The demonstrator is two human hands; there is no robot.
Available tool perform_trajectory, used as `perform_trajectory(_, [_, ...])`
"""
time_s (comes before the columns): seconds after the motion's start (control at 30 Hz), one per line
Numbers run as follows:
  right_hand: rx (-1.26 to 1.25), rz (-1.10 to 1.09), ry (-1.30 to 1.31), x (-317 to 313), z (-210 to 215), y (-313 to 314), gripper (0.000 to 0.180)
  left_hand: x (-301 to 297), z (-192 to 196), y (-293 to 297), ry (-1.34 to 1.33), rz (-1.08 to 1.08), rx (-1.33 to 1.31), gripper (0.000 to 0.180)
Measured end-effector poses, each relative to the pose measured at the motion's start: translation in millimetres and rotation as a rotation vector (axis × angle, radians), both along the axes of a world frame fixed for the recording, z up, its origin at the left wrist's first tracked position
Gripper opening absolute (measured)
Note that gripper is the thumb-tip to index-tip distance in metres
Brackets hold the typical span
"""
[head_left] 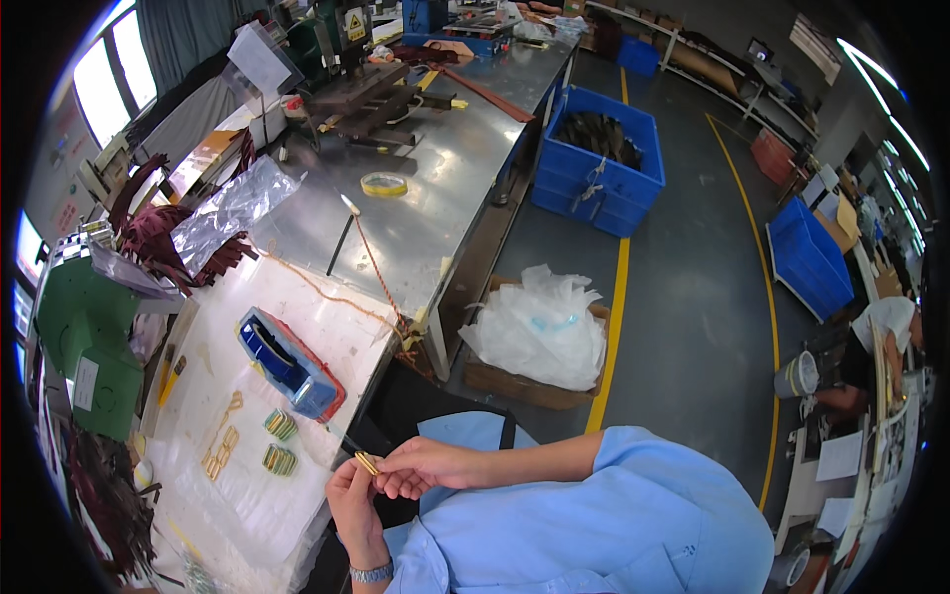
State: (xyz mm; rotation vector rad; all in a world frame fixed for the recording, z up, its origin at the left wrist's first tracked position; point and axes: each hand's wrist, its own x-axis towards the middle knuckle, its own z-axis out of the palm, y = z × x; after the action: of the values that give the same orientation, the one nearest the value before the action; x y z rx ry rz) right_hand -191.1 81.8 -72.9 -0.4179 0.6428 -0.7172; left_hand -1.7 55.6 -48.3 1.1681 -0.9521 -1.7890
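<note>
Tape dispenser (pixel 289 364) was set on the worktop (pixel 327 307), small clip stacks (pixel 280 443) just in front of it. Tape roll (pixel 384 184) was placed further back. Cardboard box (pixel 534 381) was located on the floor right of the worktop, two crates (pixel 599 163) behind it.

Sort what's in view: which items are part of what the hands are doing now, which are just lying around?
In use:
- small gold clip, pinched between left hand and right hand
- stacks of gold clips on the white bench
- blue dispenser by the stacks

Lying about:
- tape roll on the steel table
- blue crate
- box of plastic bags
- foil bag
</note>
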Motion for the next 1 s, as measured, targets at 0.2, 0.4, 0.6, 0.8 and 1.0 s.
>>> perform_trajectory(0.2, [-0.018, 0.031, -0.022, -2, 2, -5, 0.04, 7, -11, -1, 0.005, 0.018, 0.021, 0.016])
perform_trajectory(0.4, [-0.119, 0.053, 0.076, -19, 28, -5, 0.028, 3, 12, -15, 0.095, -0.14, 0.21, 0.021])
perform_trajectory(0.6, [-0.257, 0.024, 0.206, -5, 20, -13, 0.026, 17, 4, -21, 0.088, -0.154, 0.332, 0.023])
perform_trajectory(0.8, [-0.582, -0.01, 0.8, -2, 31, -19, 0.03, 27, 3, -31, 0.118, -0.183, 0.444, 0.02])
perform_trajectory(1.0, [-0.775, -0.138, 0.666, -13, 22, -39, 0.068, 9, 21, -50, 0.077, -0.168, 0.586, 0.017])
